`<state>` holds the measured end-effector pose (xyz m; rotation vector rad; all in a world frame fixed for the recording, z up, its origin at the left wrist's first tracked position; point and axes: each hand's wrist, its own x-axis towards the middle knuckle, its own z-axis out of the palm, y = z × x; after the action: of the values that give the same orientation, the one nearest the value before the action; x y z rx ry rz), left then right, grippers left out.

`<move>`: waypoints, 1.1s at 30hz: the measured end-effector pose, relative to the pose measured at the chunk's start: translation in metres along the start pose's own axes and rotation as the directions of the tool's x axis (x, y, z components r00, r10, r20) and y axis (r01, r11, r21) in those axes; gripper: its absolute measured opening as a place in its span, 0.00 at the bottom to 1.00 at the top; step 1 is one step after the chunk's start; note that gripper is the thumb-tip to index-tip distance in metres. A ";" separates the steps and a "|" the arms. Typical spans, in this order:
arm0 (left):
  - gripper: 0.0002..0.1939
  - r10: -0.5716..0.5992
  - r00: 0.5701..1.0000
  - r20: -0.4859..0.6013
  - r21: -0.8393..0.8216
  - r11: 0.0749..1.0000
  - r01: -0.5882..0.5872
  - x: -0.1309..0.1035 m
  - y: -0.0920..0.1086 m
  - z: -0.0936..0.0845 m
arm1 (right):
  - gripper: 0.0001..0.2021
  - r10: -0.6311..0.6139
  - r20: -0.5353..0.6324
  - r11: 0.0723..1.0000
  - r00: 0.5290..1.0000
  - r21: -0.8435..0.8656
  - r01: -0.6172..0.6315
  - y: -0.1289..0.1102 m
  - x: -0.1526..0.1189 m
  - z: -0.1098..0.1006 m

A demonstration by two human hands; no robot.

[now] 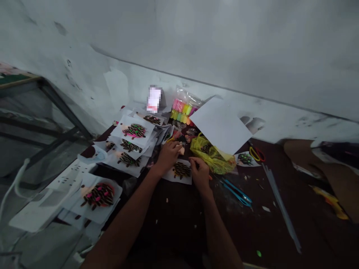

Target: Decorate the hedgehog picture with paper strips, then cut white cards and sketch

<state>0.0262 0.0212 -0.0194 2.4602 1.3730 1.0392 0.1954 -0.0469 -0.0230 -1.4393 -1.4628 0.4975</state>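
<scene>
A white sheet with a hedgehog picture (182,170) lies on the dark table between my hands, its body covered in dark brown strips. My left hand (168,154) is closed at the sheet's upper left, its fingertips pressed on a peach-coloured lump of clay (182,150). At the sheet's right edge, my right hand (201,172) has thumb and finger pinched together; whatever is between them is too small to make out. Just beyond my right hand sits a yellow plastic bag (214,158) holding dark strips.
Stacked hedgehog sheets (133,130) cover the left side. A bag of coloured clay (182,110) and a lit phone (154,99) stand by the wall. A large blank sheet (221,125) leans behind. Blue tongs (237,192), scissors (256,154) and clear sticks (282,207) lie right.
</scene>
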 end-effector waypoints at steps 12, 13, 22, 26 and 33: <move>0.09 -0.034 0.987 0.158 0.099 0.995 0.018 0.005 0.005 -0.003 | 0.14 -0.019 0.025 0.999 1.000 -0.034 0.020 0.000 0.001 -0.001; 0.09 -0.041 0.988 0.146 0.099 0.995 0.027 0.005 0.006 -0.002 | 0.14 -0.017 0.027 0.999 1.000 -0.032 0.018 -0.001 0.001 -0.001; 0.11 -0.009 0.999 0.038 -0.077 0.997 0.012 0.007 0.002 0.001 | 0.15 0.007 0.042 1.000 0.999 -0.027 -0.006 -0.002 0.001 0.001; 0.11 0.029 0.995 -0.092 -0.224 0.973 -0.049 0.007 0.001 0.007 | 0.15 0.001 0.046 0.999 0.999 -0.038 0.000 -0.003 0.001 0.001; 0.09 -0.030 0.970 -0.239 -0.271 0.962 -0.037 0.005 0.001 0.014 | 0.15 -0.001 0.047 0.999 0.999 -0.047 0.004 -0.006 0.001 0.000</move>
<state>0.0371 0.0277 -0.0269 2.1934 1.1882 1.4620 0.1931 -0.0472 -0.0177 -1.4716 -1.5223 0.5007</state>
